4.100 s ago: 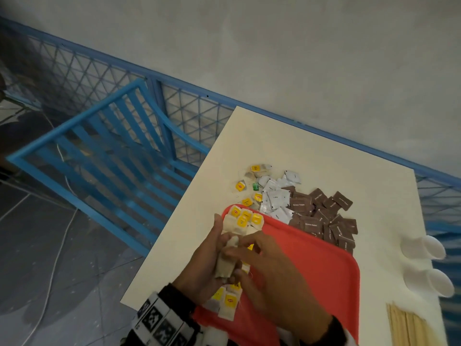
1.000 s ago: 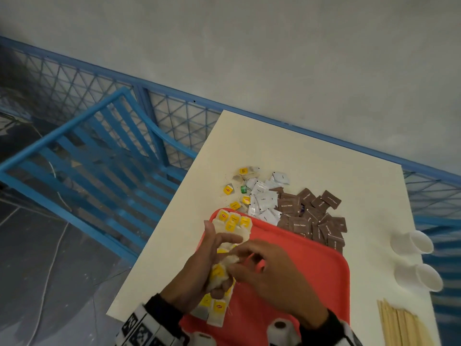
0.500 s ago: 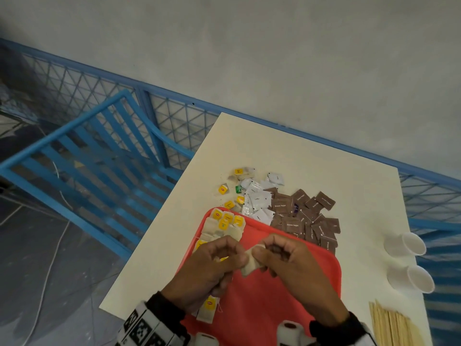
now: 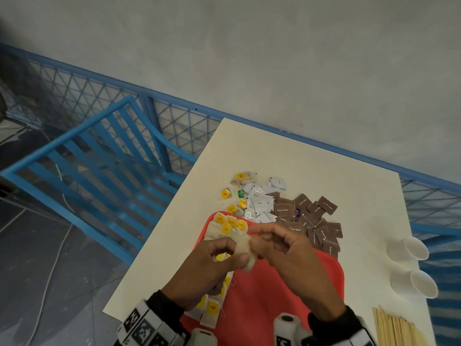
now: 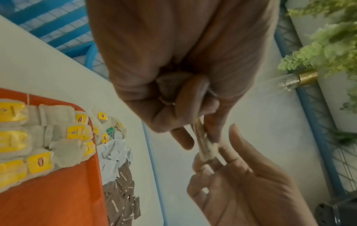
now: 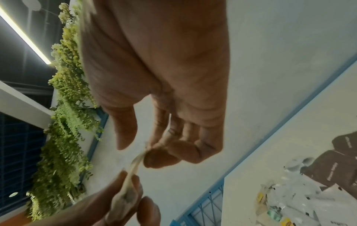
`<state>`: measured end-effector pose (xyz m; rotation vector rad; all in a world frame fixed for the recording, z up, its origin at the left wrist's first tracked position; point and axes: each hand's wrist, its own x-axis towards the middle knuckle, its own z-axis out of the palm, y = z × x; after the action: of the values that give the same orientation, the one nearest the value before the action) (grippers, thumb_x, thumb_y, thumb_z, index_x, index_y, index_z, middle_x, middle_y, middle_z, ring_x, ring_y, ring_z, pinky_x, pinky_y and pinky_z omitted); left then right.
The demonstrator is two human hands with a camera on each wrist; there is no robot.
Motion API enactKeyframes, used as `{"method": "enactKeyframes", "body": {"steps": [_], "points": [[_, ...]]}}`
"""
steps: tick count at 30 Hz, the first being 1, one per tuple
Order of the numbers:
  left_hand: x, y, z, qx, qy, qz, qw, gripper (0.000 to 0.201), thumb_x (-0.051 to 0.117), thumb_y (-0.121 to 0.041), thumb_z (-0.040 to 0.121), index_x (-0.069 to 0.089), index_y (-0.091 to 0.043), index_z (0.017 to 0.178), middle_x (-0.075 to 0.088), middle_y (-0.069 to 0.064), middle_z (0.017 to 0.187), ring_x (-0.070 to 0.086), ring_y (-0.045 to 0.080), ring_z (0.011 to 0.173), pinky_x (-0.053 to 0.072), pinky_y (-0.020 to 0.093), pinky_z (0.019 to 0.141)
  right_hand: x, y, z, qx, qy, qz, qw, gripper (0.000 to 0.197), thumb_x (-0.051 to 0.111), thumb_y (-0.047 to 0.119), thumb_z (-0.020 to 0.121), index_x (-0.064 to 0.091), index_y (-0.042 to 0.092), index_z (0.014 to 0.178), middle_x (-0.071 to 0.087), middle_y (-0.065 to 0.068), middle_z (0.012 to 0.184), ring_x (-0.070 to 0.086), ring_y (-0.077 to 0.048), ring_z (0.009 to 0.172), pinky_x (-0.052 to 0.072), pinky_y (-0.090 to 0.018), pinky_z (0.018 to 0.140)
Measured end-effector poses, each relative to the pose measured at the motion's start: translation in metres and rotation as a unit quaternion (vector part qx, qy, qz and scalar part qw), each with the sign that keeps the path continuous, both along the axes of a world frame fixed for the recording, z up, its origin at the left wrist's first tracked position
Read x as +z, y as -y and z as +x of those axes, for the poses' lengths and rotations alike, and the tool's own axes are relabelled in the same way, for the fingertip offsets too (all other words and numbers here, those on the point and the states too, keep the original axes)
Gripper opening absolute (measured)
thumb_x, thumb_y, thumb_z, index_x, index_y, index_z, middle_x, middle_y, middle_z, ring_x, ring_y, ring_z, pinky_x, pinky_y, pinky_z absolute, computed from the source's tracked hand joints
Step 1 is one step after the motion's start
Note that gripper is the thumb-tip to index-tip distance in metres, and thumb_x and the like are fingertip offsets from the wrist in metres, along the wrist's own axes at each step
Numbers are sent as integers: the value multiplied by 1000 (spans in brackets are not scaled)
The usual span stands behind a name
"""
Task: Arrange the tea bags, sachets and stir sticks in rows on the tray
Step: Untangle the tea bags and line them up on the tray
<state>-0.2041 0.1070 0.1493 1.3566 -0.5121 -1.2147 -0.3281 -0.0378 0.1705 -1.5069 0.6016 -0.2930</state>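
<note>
Both hands hold one pale tea bag (image 4: 245,251) above the red tray (image 4: 274,303). My left hand (image 4: 235,250) pinches its left end and my right hand (image 4: 255,245) pinches its right end. The left wrist view shows the tea bag (image 5: 205,145) edge-on between the fingers; the right wrist view shows the same tea bag (image 6: 133,169) stretched between both hands. Yellow-tagged tea bags (image 4: 228,227) lie in rows along the tray's left side. White sachets (image 4: 259,203) and brown sachets (image 4: 314,221) are heaped beyond the tray. Wooden stir sticks (image 4: 396,328) lie at the near right.
Two white paper cups (image 4: 409,248) lie on their sides at the table's right edge. A few loose tea bags (image 4: 243,176) sit beyond the tray. A blue slatted frame (image 4: 94,156) and blue mesh fence stand left of and behind the table (image 4: 311,158).
The hands have lifted one tea bag away from the left-hand rows and brought it over the tray's middle. It is now pulled out between both hands.
</note>
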Motion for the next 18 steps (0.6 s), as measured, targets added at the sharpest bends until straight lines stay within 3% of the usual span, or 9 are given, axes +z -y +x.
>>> {"method": "enactKeyframes", "body": {"steps": [4, 7, 10, 12, 13, 15, 18], "points": [[3, -4, 4, -3, 19, 3, 1000, 12, 76, -13, 85, 67, -10, 93, 70, 6, 98, 23, 13, 36, 23, 20, 42, -2, -5, 1, 1, 0, -35, 999, 2, 74, 17, 83, 75, 16, 81, 67, 4, 65, 55, -7, 64, 45, -15, 63], [0, -8, 5, -10, 53, 18, 998, 38, 79, -6, 81, 66, -24, 112, 69, -5, 115, 28, 12, 38, 28, 20, 41, 2, -5, 3, -8, 18, -74, 997, 5, 74, 17, 84, 75, 16, 79, 65, 4, 63, 52, -5, 61, 42, -13, 60], [3, -12, 7, 3, 80, -5, 997, 50, 82, -17, 78, 65, -31, 122, 71, -13, 106, 31, 10, 39, 32, 19, 40, 6, -8, 4, 46, 4, -126, 991, 10, 73, 27, 85, 74, 20, 78, 70, -1, 70, 51, -3, 60, 38, -13, 57], [2, -13, 8, 15, 114, -12, 993, 31, 77, -18, 82, 70, -21, 113, 73, -13, 79, 29, 8, 37, 31, 16, 39, 2, -11, 5, 68, -19, -169, 983, 10, 73, 29, 86, 75, 22, 80, 70, 4, 70, 51, -2, 60, 37, -14, 57], [-1, -14, 9, 26, 117, -11, 993, 20, 75, -21, 83, 73, -17, 102, 71, -10, 70, 30, 7, 36, 29, 15, 38, -1, -13, 6, 66, -26, -188, 980, 8, 74, 29, 86, 75, 23, 80, 68, 8, 69, 51, -2, 60, 37, -13, 57], [-9, -20, 12, 52, 107, 7, 993, 15, 74, -29, 82, 75, -14, 86, 70, 2, 67, 30, 7, 35, 26, 16, 38, -10, -17, 10, 51, -37, -210, 976, 5, 75, 28, 85, 75, 23, 82, 65, 14, 69, 53, -3, 62, 37, -12, 58], [-21, -32, 16, 71, 78, 52, 993, 14, 75, -25, 84, 74, -12, 79, 59, 18, 66, 26, 10, 36, 23, 19, 42, -27, -31, 15, 49, -51, -196, 978, 6, 74, 27, 85, 75, 23, 90, 66, 16, 74, 56, -3, 67, 39, -11, 60]]}}
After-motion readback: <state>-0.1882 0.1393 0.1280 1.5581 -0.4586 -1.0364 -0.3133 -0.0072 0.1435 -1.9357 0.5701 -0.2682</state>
